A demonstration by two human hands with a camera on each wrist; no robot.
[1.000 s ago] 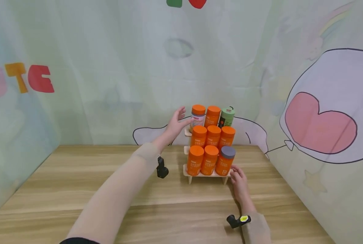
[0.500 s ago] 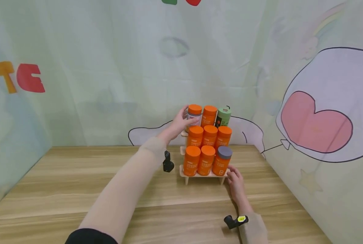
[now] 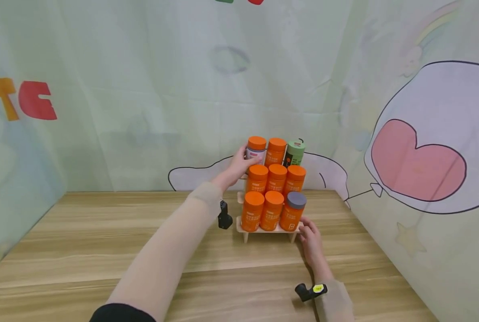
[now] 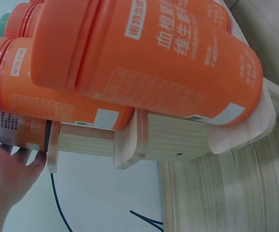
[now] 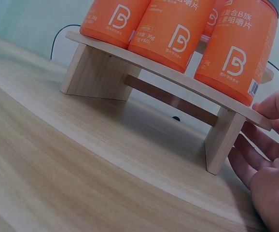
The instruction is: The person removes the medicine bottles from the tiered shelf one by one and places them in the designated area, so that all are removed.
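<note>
A three-tier wooden rack (image 3: 239, 226) carries three rows of supplement bottles, most of them orange. At the top tier's left end, my left hand (image 3: 238, 166) grips a bottle with an orange lid and a pale label (image 3: 256, 153), thumb in front and fingers behind. That bottle (image 4: 21, 130) stands at the tier's edge in the left wrist view. My right hand (image 3: 313, 243) holds the bottom tier's right end, thumb over the shelf board (image 5: 154, 67) and fingers beneath it. Just beside the thumb is an orange bottle with a grey lid (image 3: 294, 213).
A green bottle (image 3: 296, 153) stands at the top tier's right end, beside an orange bottle (image 3: 275, 152). The rack stands on a wood-grain table (image 3: 123, 237), with a printed curtain (image 3: 143, 89) close behind. Black cameras (image 3: 224, 217) are strapped to both wrists.
My left hand has moved right from beside the top-left bottle and closed around it. The right hand stays at the rack's end. The view has shifted slightly.
</note>
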